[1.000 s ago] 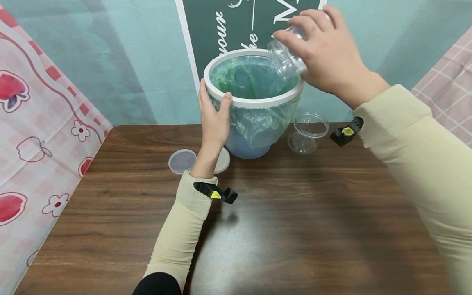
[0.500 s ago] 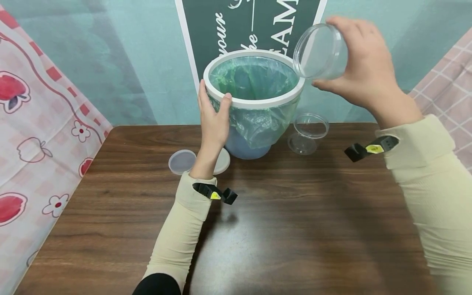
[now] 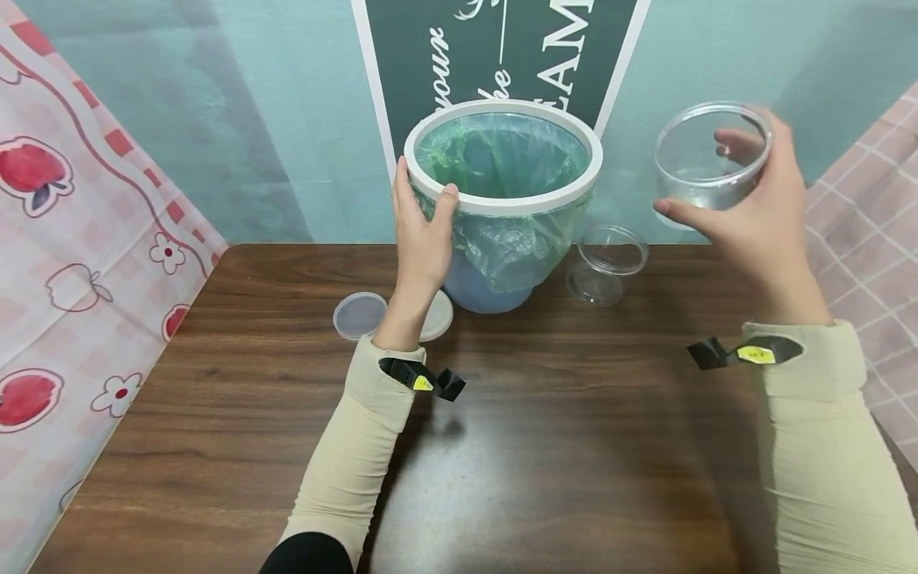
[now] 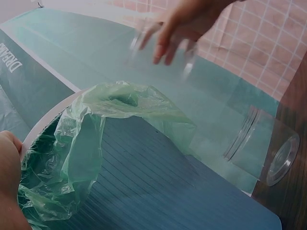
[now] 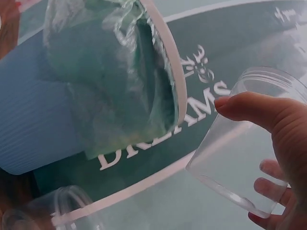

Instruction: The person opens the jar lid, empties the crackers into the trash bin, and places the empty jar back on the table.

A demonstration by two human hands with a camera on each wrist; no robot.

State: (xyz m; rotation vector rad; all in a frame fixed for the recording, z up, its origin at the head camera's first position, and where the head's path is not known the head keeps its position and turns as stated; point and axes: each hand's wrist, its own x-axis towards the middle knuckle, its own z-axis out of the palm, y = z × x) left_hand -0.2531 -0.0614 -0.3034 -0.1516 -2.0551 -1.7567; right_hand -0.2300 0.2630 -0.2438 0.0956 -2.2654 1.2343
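Observation:
A blue trash bin (image 3: 482, 288) with a white rim and a green plastic liner (image 3: 505, 247) stands at the back of the table. My left hand (image 3: 421, 247) holds the bin at its left side just under the rim, thumb toward the front and fingers round the side. To the right, my right hand (image 3: 770, 215) grips a clear plastic jar (image 3: 706, 187) in the air, thumb on the near side. That jar is lidless and looks empty in the right wrist view. A second clear jar (image 3: 610, 267) stands uncovered on the table beside the bin.
Two round lids lie left of the bin: a translucent lid (image 3: 358, 316) and a whitish lid (image 3: 437, 317) partly hidden by the left wrist. The wooden table (image 3: 559, 446) ends at the teal backdrop (image 3: 287, 135), where a dark lettered panel (image 3: 545, 48) shows.
The right hand has drawn the jar away from over the bin's rim, to the right and lower, turning it from tipped to nearly upright. The left hand stays on the bin.

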